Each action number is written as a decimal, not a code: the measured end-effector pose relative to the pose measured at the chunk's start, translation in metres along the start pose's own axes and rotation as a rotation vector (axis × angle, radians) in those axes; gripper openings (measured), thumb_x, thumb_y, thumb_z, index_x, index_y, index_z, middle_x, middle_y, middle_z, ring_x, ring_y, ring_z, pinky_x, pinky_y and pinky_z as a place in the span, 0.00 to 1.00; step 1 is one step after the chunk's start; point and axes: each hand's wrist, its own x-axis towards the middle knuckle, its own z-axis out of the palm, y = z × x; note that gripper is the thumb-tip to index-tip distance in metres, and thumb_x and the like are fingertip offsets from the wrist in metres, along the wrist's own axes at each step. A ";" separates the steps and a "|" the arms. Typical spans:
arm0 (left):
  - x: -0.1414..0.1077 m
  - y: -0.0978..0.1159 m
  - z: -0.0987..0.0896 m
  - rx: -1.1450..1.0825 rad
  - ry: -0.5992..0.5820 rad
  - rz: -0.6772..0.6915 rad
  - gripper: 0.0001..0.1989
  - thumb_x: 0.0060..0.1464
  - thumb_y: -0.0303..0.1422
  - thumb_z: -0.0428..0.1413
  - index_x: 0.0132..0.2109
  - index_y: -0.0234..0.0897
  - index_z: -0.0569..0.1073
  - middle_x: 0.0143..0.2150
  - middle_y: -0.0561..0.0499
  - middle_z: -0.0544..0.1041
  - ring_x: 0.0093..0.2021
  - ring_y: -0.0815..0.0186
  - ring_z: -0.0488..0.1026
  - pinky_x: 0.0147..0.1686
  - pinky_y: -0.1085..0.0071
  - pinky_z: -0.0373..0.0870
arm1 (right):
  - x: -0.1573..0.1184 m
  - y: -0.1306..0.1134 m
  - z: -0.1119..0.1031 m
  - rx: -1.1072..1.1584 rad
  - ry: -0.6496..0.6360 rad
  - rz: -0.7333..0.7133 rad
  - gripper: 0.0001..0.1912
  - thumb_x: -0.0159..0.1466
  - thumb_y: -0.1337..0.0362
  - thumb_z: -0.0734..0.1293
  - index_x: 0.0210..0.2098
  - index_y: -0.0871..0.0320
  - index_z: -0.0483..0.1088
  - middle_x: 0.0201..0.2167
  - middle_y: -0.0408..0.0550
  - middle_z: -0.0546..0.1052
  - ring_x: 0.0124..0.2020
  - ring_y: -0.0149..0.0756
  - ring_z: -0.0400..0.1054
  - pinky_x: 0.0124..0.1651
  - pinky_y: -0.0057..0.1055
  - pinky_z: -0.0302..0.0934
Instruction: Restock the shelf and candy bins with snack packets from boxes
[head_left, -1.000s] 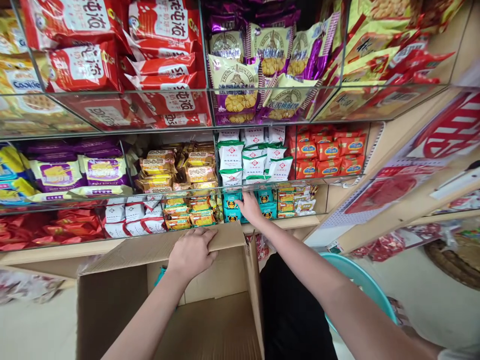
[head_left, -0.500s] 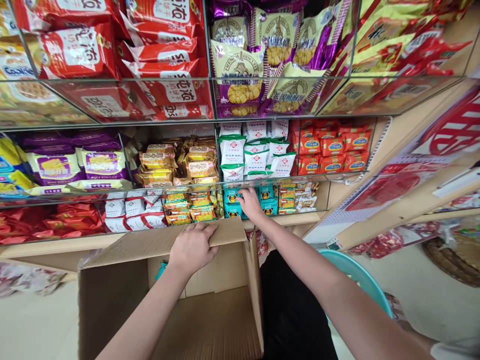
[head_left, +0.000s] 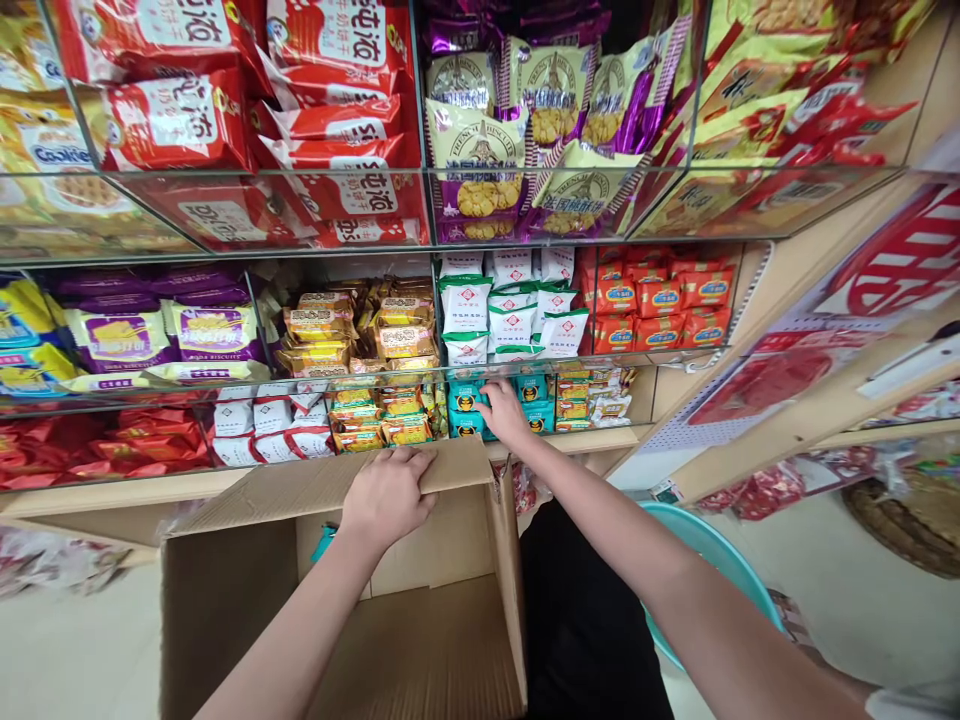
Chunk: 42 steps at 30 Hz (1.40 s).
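My left hand [head_left: 388,490] is closed over the upper flap of an open cardboard box [head_left: 427,640], fingers on the far side. Inside the box, partly behind my left forearm, lies a teal packet [head_left: 324,543]. My right hand [head_left: 506,415] reaches into a low shelf compartment of small teal snack packets [head_left: 536,405] with a dark and yellow print. Its fingers are bent in among these packets and touch them. Whatever lies under the fingers is hidden.
Glass dividers split the shelves. White-and-green packets [head_left: 512,320] and red packets [head_left: 660,310] sit just above, behind a glass front edge. Yellow-green packets [head_left: 574,405] are to the right, orange-green ones [head_left: 405,415] to the left. A teal tub [head_left: 724,555] stands on the floor at right.
The view has shifted slightly, so the upper shelves sit a little lower and further right. Both hands keep nearly the same places on the flap and among the teal packets.
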 end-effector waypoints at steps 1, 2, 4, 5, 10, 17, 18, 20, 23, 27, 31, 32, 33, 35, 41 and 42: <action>0.000 0.000 0.001 0.000 0.002 -0.001 0.25 0.46 0.36 0.50 0.54 0.44 0.63 0.48 0.48 0.69 0.46 0.57 0.64 0.44 0.62 0.61 | 0.000 0.002 0.000 0.011 0.011 -0.011 0.10 0.57 0.65 0.63 0.39 0.61 0.67 0.43 0.56 0.64 0.46 0.42 0.59 0.49 0.36 0.55; 0.000 0.000 0.002 -0.001 0.004 -0.001 0.25 0.46 0.37 0.50 0.54 0.44 0.63 0.48 0.48 0.69 0.45 0.57 0.64 0.43 0.62 0.62 | -0.001 0.002 -0.001 0.028 0.028 -0.016 0.10 0.57 0.64 0.63 0.38 0.61 0.67 0.42 0.56 0.64 0.47 0.41 0.59 0.50 0.36 0.55; 0.001 -0.001 0.002 -0.012 0.012 0.003 0.24 0.46 0.37 0.50 0.53 0.43 0.64 0.48 0.47 0.70 0.45 0.56 0.65 0.43 0.61 0.62 | -0.007 -0.002 -0.006 0.089 0.078 0.009 0.10 0.57 0.62 0.63 0.36 0.61 0.68 0.41 0.55 0.65 0.46 0.41 0.60 0.49 0.36 0.56; 0.001 -0.001 0.002 -0.026 0.018 0.006 0.24 0.45 0.37 0.50 0.53 0.43 0.65 0.48 0.47 0.70 0.45 0.55 0.65 0.43 0.60 0.62 | -0.013 -0.007 -0.010 0.140 0.106 0.040 0.10 0.57 0.61 0.62 0.34 0.60 0.68 0.40 0.55 0.65 0.45 0.40 0.61 0.48 0.36 0.57; -0.010 -0.008 -0.009 -0.314 0.067 0.160 0.23 0.44 0.32 0.51 0.51 0.43 0.66 0.48 0.50 0.71 0.46 0.62 0.67 0.45 0.66 0.63 | -0.063 -0.052 -0.054 0.441 0.040 -0.014 0.13 0.62 0.57 0.56 0.35 0.58 0.67 0.41 0.51 0.68 0.46 0.37 0.61 0.45 0.36 0.59; -0.089 -0.038 0.044 -0.504 0.351 0.062 0.11 0.53 0.33 0.44 0.29 0.37 0.69 0.26 0.49 0.71 0.30 0.67 0.69 0.34 0.71 0.67 | -0.111 -0.082 -0.059 0.220 -0.138 -0.256 0.19 0.59 0.65 0.60 0.50 0.55 0.62 0.49 0.51 0.65 0.52 0.42 0.54 0.54 0.44 0.50; -0.096 -0.048 0.064 -0.479 0.260 0.094 0.10 0.53 0.32 0.44 0.32 0.37 0.70 0.29 0.49 0.72 0.33 0.66 0.69 0.37 0.70 0.67 | -0.112 -0.083 -0.054 0.208 -0.107 -0.234 0.19 0.58 0.67 0.60 0.50 0.55 0.62 0.48 0.51 0.65 0.52 0.42 0.54 0.54 0.44 0.50; -0.100 -0.072 0.106 -0.378 0.146 0.079 0.14 0.52 0.30 0.44 0.45 0.36 0.68 0.43 0.45 0.71 0.46 0.63 0.67 0.46 0.67 0.64 | -0.109 -0.083 -0.048 0.192 -0.071 -0.209 0.19 0.57 0.69 0.60 0.49 0.55 0.63 0.47 0.51 0.65 0.51 0.41 0.54 0.54 0.43 0.51; -0.088 -0.102 0.156 -0.169 0.022 -0.106 0.25 0.50 0.25 0.42 0.57 0.32 0.58 0.59 0.42 0.58 0.58 0.58 0.55 0.53 0.62 0.57 | -0.105 -0.084 -0.049 0.176 -0.066 -0.207 0.20 0.56 0.71 0.60 0.49 0.55 0.63 0.47 0.50 0.65 0.51 0.40 0.54 0.54 0.41 0.51; -0.076 -0.118 0.178 0.016 -0.129 -0.286 0.30 0.50 0.21 0.38 0.61 0.35 0.49 0.62 0.46 0.53 0.61 0.56 0.45 0.52 0.57 0.55 | -0.104 -0.085 -0.052 0.171 -0.070 -0.202 0.21 0.56 0.73 0.59 0.49 0.55 0.62 0.47 0.50 0.65 0.50 0.39 0.54 0.53 0.40 0.52; -0.078 -0.120 0.169 0.122 -0.208 -0.318 0.27 0.51 0.22 0.38 0.58 0.38 0.56 0.55 0.42 0.63 0.52 0.54 0.59 0.46 0.58 0.58 | -0.105 -0.086 -0.052 0.177 -0.061 -0.180 0.22 0.55 0.73 0.59 0.49 0.54 0.63 0.47 0.49 0.65 0.50 0.39 0.54 0.52 0.40 0.52; -0.078 -0.122 0.165 0.151 -0.213 -0.318 0.25 0.51 0.23 0.38 0.56 0.38 0.61 0.53 0.42 0.65 0.50 0.54 0.60 0.45 0.57 0.58 | -0.105 -0.086 -0.052 0.178 -0.058 -0.178 0.22 0.55 0.73 0.59 0.49 0.54 0.63 0.47 0.49 0.65 0.50 0.39 0.55 0.52 0.40 0.52; -0.079 -0.125 0.163 0.171 -0.213 -0.311 0.23 0.52 0.24 0.39 0.53 0.39 0.65 0.52 0.42 0.65 0.50 0.54 0.60 0.45 0.57 0.58 | -0.105 -0.086 -0.051 0.179 -0.055 -0.179 0.22 0.55 0.73 0.59 0.49 0.54 0.63 0.47 0.48 0.65 0.50 0.39 0.54 0.52 0.40 0.52; -0.080 -0.132 0.159 0.171 -0.192 -0.277 0.19 0.52 0.27 0.40 0.47 0.39 0.70 0.52 0.43 0.66 0.53 0.53 0.57 0.47 0.56 0.55 | -0.105 -0.086 -0.051 0.181 -0.049 -0.186 0.21 0.55 0.73 0.59 0.48 0.55 0.63 0.47 0.48 0.65 0.50 0.38 0.55 0.52 0.39 0.52; -0.093 -0.118 0.142 -0.296 -0.112 -0.159 0.17 0.52 0.40 0.43 0.44 0.37 0.68 0.39 0.45 0.75 0.42 0.58 0.70 0.43 0.64 0.64 | -0.103 -0.080 -0.049 0.197 -0.034 -0.197 0.20 0.57 0.73 0.58 0.49 0.55 0.63 0.47 0.49 0.65 0.50 0.38 0.55 0.52 0.39 0.52; -0.095 -0.105 0.133 -0.442 -0.089 -0.144 0.17 0.51 0.43 0.45 0.44 0.39 0.67 0.39 0.47 0.76 0.41 0.60 0.72 0.42 0.67 0.66 | -0.103 -0.080 -0.049 0.195 -0.036 -0.199 0.19 0.57 0.72 0.58 0.49 0.55 0.63 0.47 0.49 0.65 0.50 0.38 0.55 0.52 0.38 0.52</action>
